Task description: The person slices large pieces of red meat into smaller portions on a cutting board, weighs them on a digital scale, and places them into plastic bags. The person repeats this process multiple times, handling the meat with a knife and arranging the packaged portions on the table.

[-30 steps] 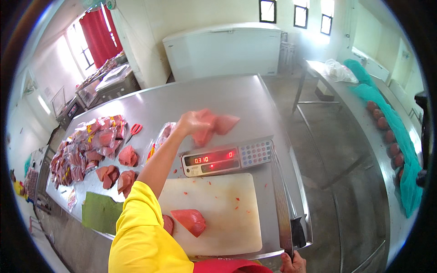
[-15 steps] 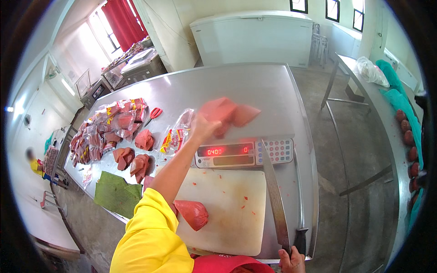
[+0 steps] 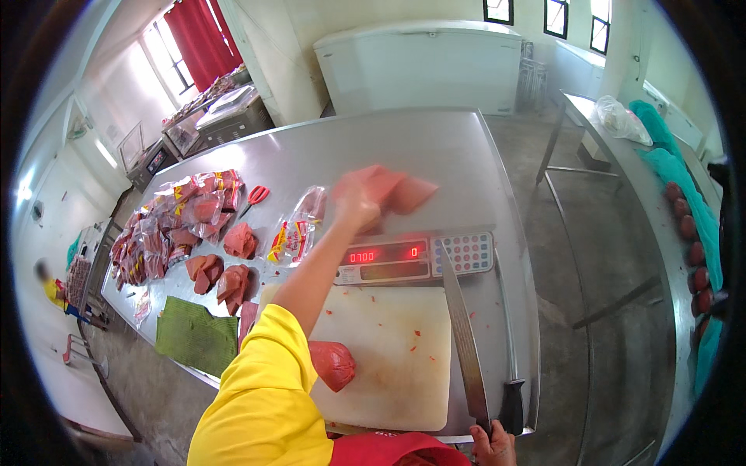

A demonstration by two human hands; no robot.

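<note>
My left hand (image 3: pixel 359 208) reaches forward over the far side of the digital scale (image 3: pixel 385 262), its fingers around blurred pieces of reddish processed meat (image 3: pixel 404 193). Low at the right, my right hand (image 3: pixel 493 446) grips a large long-bladed knife (image 3: pixel 466 342), whose tip reaches the scale's keypad. A rounded red chunk of the meat (image 3: pixel 332 366) lies on the white cutting board (image 3: pixel 388 388), beside my left sleeve. Several cut pieces (image 3: pixel 231 286) sit left of the board. A meat packet in clear plastic (image 3: pixel 299 233) lies left of the scale.
Packed meat (image 3: pixel 167 225) is heaped at the steel table's left, near red-handled scissors (image 3: pixel 255 199). A green cloth (image 3: pixel 196 335) lies at the left edge. Beside the knife rests a black-handled sharpening steel (image 3: pixel 510 404). A side table (image 3: pixel 668 225) stands right; a person (image 3: pixel 50 289) is far left.
The red digits on the scale's display have changed. My left hand stays over the meat pieces behind the scale, still blurred. The view has shifted slightly; the knife stays in my right hand.
</note>
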